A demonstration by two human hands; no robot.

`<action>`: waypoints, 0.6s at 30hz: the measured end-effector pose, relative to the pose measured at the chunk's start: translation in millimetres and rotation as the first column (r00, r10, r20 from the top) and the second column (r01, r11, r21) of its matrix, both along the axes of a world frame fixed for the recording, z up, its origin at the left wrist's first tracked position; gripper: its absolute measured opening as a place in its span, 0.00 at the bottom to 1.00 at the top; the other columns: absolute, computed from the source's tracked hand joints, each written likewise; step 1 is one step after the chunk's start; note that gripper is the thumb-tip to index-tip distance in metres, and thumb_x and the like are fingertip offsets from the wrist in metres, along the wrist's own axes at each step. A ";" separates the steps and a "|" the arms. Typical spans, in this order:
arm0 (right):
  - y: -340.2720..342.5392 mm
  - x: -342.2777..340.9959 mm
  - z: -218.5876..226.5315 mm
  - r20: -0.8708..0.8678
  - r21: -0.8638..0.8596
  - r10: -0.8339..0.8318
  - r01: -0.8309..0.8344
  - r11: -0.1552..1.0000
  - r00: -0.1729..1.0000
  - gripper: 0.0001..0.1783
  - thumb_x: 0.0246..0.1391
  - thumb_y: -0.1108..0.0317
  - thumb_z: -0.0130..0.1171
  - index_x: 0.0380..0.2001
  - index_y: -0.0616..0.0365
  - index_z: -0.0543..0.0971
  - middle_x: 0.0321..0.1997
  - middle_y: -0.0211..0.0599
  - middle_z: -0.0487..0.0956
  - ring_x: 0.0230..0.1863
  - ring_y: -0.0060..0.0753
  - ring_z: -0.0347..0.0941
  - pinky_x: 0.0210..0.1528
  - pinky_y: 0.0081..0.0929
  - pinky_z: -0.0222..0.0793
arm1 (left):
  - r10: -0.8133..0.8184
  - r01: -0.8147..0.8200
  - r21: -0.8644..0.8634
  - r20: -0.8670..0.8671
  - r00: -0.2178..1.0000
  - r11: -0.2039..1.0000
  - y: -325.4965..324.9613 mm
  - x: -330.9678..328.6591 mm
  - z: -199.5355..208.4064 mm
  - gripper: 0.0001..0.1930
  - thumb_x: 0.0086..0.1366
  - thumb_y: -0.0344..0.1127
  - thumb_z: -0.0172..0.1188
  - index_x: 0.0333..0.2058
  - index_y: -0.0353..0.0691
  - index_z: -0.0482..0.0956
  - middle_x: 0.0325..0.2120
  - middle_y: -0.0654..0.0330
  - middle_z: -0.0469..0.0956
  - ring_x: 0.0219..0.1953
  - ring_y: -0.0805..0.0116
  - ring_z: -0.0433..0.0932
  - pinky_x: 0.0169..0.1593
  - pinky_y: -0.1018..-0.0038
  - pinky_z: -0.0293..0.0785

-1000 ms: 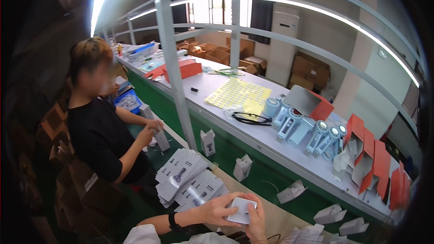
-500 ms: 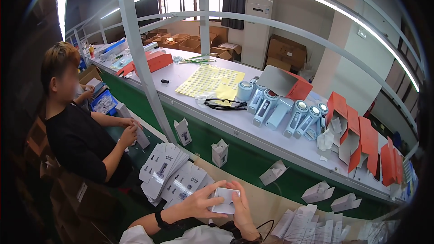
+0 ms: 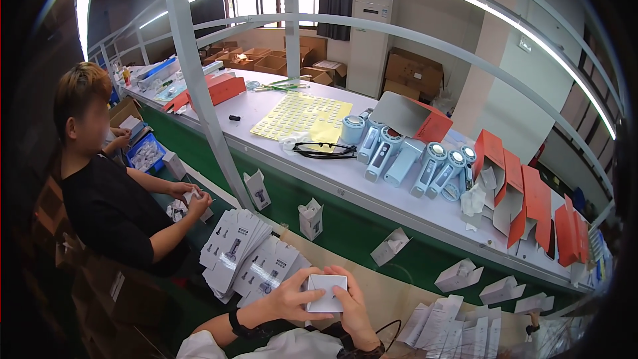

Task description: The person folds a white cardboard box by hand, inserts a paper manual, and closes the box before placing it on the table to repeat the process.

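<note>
A small white carton (image 3: 327,284) is gripped between both my hands in front of my body, one end face turned up toward me. My left hand (image 3: 292,298) wraps its left side, with the thumb lying on that end. From the right, my right hand (image 3: 354,302) closes round the other side, its thumb pressing on the same face. What is inside the carton does not show. Just left of my hands lie stacks of flat printed white cartons (image 3: 234,247). Folded white cartons (image 3: 452,329) stand in a row to my right.
Opened white boxes (image 3: 310,219) stand along a green strip beyond my bench. Behind it, a long white table (image 3: 266,116) holds light blue handheld devices (image 3: 382,153), black glasses (image 3: 325,150), a yellow sticker sheet (image 3: 302,117) and orange boxes (image 3: 530,203). A co-worker (image 3: 109,179) handles small white items at left.
My view has shifted slightly right. Both thumbs now rest on the carton's end, which looks flatter. The co-worker's hands have moved over a small white item. At far right, another opened box shows.
</note>
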State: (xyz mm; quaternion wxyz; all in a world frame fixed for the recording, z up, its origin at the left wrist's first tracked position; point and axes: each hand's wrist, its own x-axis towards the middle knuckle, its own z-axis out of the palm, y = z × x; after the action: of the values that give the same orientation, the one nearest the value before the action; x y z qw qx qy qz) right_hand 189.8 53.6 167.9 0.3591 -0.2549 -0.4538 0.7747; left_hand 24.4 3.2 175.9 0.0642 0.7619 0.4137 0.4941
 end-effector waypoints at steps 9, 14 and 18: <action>-0.3 2.1 4.9 -0.041 -0.002 -0.045 0.045 0.999 0.998 0.25 0.59 0.67 0.46 0.59 0.62 0.62 0.63 0.46 0.63 0.64 0.37 0.58 0.64 0.32 0.55 | 0.011 -0.009 -0.033 0.054 0.998 0.999 3.7 9.8 4.2 0.34 0.36 0.44 0.79 0.42 0.36 0.74 0.45 0.44 0.70 0.42 0.49 0.75 0.42 0.64 0.76; -2.9 -1.4 3.4 -0.089 0.032 -0.052 0.055 0.998 0.995 0.25 0.62 0.63 0.44 0.60 0.63 0.62 0.63 0.45 0.64 0.63 0.34 0.59 0.64 0.29 0.54 | 0.131 -0.117 -0.129 0.108 0.985 0.985 -2.1 16.7 -5.0 0.46 0.34 0.46 0.80 0.50 0.34 0.65 0.44 0.46 0.70 0.41 0.51 0.75 0.44 0.64 0.73; -4.5 -3.4 4.5 -0.027 0.066 -0.036 0.037 0.997 0.999 0.26 0.64 0.59 0.43 0.60 0.63 0.61 0.62 0.44 0.64 0.63 0.31 0.59 0.64 0.27 0.53 | 0.168 -0.168 -0.076 -0.011 0.986 0.983 -6.4 11.6 0.4 0.48 0.36 0.48 0.79 0.52 0.33 0.62 0.43 0.48 0.71 0.41 0.50 0.73 0.44 0.63 0.72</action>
State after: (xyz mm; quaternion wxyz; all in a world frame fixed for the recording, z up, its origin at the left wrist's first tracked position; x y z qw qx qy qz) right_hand 186.4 49.1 172.4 0.3873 -0.2410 -0.4698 0.7558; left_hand 36.0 -3.1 176.2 0.0507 0.7225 0.4954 0.4796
